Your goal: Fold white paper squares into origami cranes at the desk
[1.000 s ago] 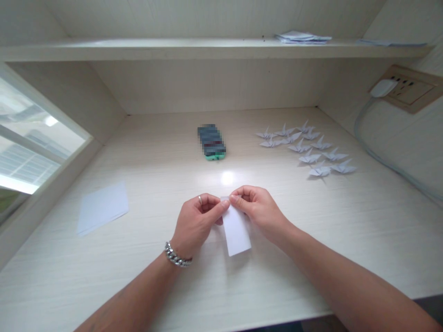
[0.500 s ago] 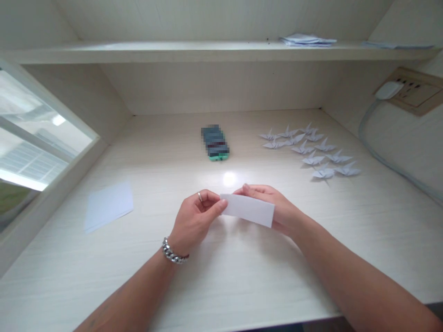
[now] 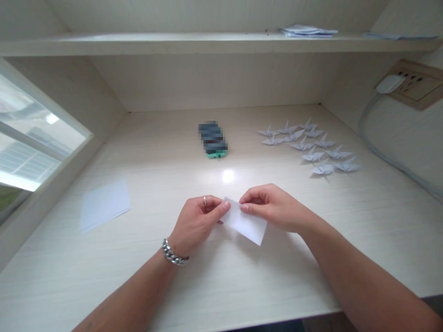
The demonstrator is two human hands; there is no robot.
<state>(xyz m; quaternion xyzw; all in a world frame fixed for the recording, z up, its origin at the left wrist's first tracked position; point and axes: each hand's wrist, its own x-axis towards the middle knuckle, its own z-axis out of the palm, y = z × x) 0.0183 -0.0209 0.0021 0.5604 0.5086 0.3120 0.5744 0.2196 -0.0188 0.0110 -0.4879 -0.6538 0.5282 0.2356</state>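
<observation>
A folded white paper strip (image 3: pixel 246 223) hangs just above the pale wooden desk (image 3: pixel 173 175), tilted down to the right. My left hand (image 3: pixel 195 223), with a ring and a chain bracelet, pinches its left end between thumb and fingers. My right hand (image 3: pixel 275 207) pinches the upper edge near the same end, with the strip's free end showing below that hand.
Sheets of white paper (image 3: pixel 104 205) lie at the left. A phone in a teal case (image 3: pixel 212 139) rests further back. Several folded paper cranes (image 3: pixel 311 147) sit at the back right. A shelf (image 3: pixel 207 41) above holds more paper (image 3: pixel 306 31). A cable (image 3: pixel 387 157) runs from a wall socket.
The strip swung from hanging down to lying sideways across my right hand. It now tilts down to the right, with my right hand moved to its upper edge.
</observation>
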